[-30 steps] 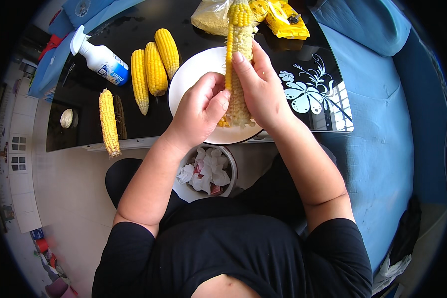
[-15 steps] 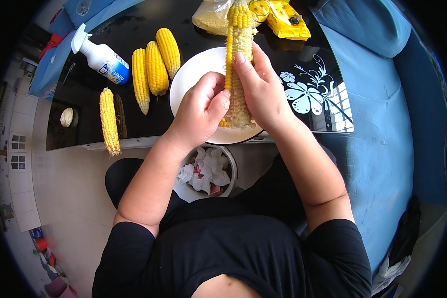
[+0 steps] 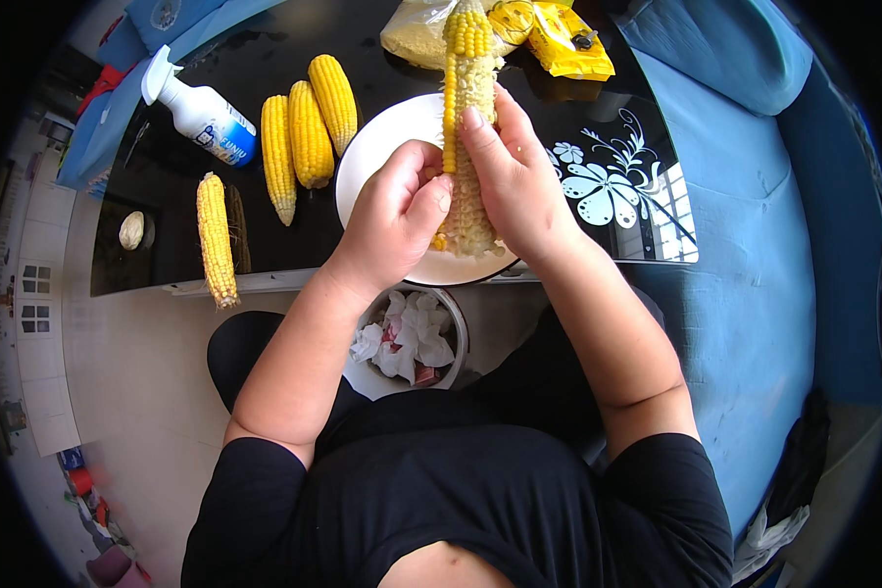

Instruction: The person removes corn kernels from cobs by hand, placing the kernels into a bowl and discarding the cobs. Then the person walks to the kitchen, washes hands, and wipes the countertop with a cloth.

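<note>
In the head view, we are grasping a partly stripped corn cob (image 3: 476,93) with the right hand (image 3: 519,181), its thumb lying along the front of the cob and its fingers wrapping round the right side. The left hand (image 3: 392,206) is curling at the cob's left edge, its thumb resting against a remaining row of yellow kernels; whether it is pinching the cob or only pressing on it, we cannot tell. We are holding the cob lengthwise above a white plate (image 3: 367,157), its top end pointing away from us. Yellow kernels are covering that far end and running down the left side, while the middle and lower parts are showing pale and bare.

To the left of the plate, three full cobs (image 3: 310,137) are lying close together on the black surface (image 3: 255,59). Nearer to us, another cob (image 3: 216,240) is jutting over the surface's front edge. A white and blue spray bottle (image 3: 203,118) is lying left of the three, and a small pale oval object (image 3: 131,230) is sitting farther left. Beyond the plate, a clear bag (image 3: 416,39) of pale yellow stuff is resting near a yellow packet (image 3: 570,44). Below the surface, a bin (image 3: 461,338) is holding crumpled white tissues (image 3: 416,333). On our right, a blue sofa (image 3: 745,245) is stretching alongside.
</note>
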Available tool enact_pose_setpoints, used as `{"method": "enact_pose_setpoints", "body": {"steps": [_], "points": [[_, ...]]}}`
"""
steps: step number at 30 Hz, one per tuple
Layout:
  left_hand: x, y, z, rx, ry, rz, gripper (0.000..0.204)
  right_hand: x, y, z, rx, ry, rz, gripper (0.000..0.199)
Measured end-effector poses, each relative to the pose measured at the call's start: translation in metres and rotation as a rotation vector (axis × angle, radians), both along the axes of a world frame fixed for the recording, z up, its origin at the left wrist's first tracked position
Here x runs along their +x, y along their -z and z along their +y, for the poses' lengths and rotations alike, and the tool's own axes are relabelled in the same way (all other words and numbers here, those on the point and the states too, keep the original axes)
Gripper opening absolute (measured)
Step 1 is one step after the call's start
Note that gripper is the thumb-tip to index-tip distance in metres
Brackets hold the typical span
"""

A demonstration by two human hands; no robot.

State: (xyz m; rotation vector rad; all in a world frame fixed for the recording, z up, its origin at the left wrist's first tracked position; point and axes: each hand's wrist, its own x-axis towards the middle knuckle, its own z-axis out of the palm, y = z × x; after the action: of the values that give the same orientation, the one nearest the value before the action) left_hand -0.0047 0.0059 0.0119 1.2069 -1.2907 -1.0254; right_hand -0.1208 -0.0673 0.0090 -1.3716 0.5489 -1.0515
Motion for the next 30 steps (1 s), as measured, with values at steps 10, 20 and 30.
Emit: {"method": "enact_pose_setpoints", "body": {"steps": [10, 20, 30], "points": [[-0.001, -0.002, -0.001, -0.025, -0.008, 0.062, 0.011, -0.001, 0.001, -0.001, 0.069, -0.052, -0.034, 0.044], [0.003, 0.01, -0.004, -0.09, -0.046, -0.116, 0.012, -0.003, -0.002, 0.001, 0.223, -0.128, -0.034, 0.046], [0.0, -0.002, -0.001, -0.035, -0.009, 0.052, 0.011, -0.003, -0.001, -0.001, 0.21, -0.169, -0.089, 0.044]]}}
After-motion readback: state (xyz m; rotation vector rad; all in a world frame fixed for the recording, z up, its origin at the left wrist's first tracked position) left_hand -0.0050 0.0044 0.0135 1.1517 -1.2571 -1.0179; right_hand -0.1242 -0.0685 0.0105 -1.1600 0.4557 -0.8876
